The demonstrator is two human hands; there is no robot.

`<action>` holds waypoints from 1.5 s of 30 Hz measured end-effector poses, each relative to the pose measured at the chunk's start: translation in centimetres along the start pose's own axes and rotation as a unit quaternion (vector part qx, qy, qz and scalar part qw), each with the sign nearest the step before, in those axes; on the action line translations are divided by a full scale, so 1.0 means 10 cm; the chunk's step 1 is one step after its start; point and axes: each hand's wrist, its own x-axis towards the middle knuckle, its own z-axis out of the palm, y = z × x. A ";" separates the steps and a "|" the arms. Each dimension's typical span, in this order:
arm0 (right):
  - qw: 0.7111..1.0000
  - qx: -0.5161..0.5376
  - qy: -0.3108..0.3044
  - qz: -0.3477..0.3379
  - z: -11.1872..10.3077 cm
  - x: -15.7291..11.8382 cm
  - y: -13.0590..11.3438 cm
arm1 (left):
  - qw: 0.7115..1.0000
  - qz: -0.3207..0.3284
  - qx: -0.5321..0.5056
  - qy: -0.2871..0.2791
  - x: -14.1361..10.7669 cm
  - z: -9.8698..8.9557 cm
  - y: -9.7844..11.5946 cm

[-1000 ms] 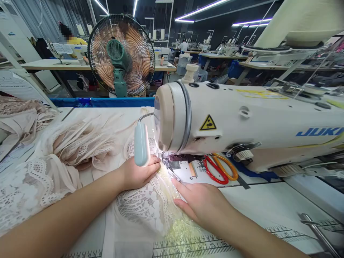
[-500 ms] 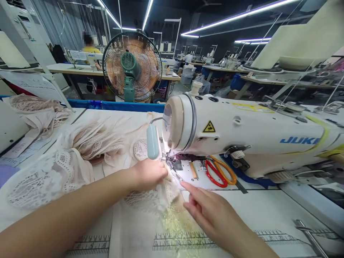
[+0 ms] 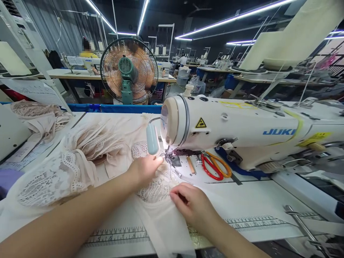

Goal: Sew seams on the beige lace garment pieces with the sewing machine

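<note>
A cream lace bra [image 3: 157,190] lies on the table in front of the sewing machine [image 3: 209,120], its upper part close to the presser foot [image 3: 169,157]. My left hand [image 3: 143,171] is closed on the fabric just left of the foot, the thumb stretched toward the needle area. With fingers pinched together, my right hand [image 3: 192,200] grips the bra's right edge, nearer to me. A pale plain panel hangs down toward the table's front edge. The needle itself is too small to make out.
Scissors [image 3: 213,167] with red and orange handles lie under the machine arm. A small lamp [image 3: 152,139] hangs beside the machine head. More lace bras [image 3: 99,143] are heaped at left. A fan [image 3: 129,71] stands behind the table; other people sit farther back.
My right hand has gone from a pointing finger to a pinch on the bra's edge. The bra now lies spread flatter toward me, and my left thumb is extended. The view has shifted slightly.
</note>
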 end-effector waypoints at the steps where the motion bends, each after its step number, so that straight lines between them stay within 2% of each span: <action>1: 1.000 -0.008 -0.007 0.014 -0.02 -0.01 0.01 | 0.997 0.014 0.064 -0.040 -0.01 -0.01 0.05; 3: 0.998 -0.033 -0.027 0.039 -0.05 -0.02 0.02 | 0.986 0.025 0.132 -0.097 -0.02 -0.03 0.14; 8: 0.992 -0.060 -0.079 0.078 -0.08 -0.05 0.02 | 0.982 0.038 0.130 -0.132 -0.05 -0.06 0.25; 12: 0.990 -0.080 -0.095 0.063 -0.09 -0.04 0.05 | 0.984 0.022 0.138 -0.111 -0.10 -0.07 0.30; 15: 0.983 -0.116 -0.120 0.072 -0.11 -0.02 0.04 | 0.989 -0.044 0.107 -0.095 -0.06 -0.11 0.28; 18: 0.980 -0.130 -0.130 0.072 -0.12 -0.01 0.02 | 0.986 -0.130 -0.014 -0.105 0.05 -0.18 0.18; 21: 0.984 -0.117 -0.121 0.059 -0.12 -0.01 0.03 | 0.971 -0.152 -0.159 -0.098 0.16 -0.23 0.03; 23: 0.987 -0.105 -0.111 0.055 -0.12 -0.02 0.04 | 0.932 -0.150 -0.314 -0.095 0.20 -0.23 -0.07; 26: 0.987 -0.102 -0.107 0.061 -0.13 -0.02 0.03 | 0.839 -0.135 -0.524 -0.062 0.22 -0.15 -0.15; 27: 0.986 -0.104 -0.112 0.067 -0.13 -0.01 0.03 | 0.833 -0.121 -0.538 -0.045 0.22 -0.11 -0.16; 28: 0.984 -0.109 -0.120 0.074 -0.14 0.00 0.01 | 0.849 -0.104 -0.516 -0.030 0.21 -0.07 -0.16; 29: 0.981 -0.118 -0.128 0.082 -0.15 0.00 0.00 | 0.885 -0.085 -0.457 -0.022 0.19 -0.04 -0.15; 31: 0.975 -0.146 -0.142 0.091 -0.15 0.01 -0.02 | 0.961 -0.059 -0.267 -0.034 0.15 0.00 -0.10; 32: 0.972 -0.160 -0.146 0.091 -0.15 0.02 -0.03 | 0.982 -0.056 -0.176 -0.048 0.12 0.00 -0.07; 33: 0.971 -0.170 -0.145 0.089 -0.15 0.02 -0.04 | 0.990 -0.060 -0.113 -0.063 0.10 0.00 -0.03; 35: 0.968 -0.186 -0.141 0.090 -0.14 0.02 -0.04 | 0.991 -0.073 -0.054 -0.095 0.07 -0.03 0.05; 39: 0.963 -0.207 -0.144 0.093 -0.13 0.03 -0.05 | 0.985 -0.040 0.075 -0.149 0.03 -0.09 0.14; 45: 0.960 -0.213 -0.149 0.101 -0.14 0.07 -0.04 | 0.982 -0.022 0.116 -0.144 0.07 -0.06 0.16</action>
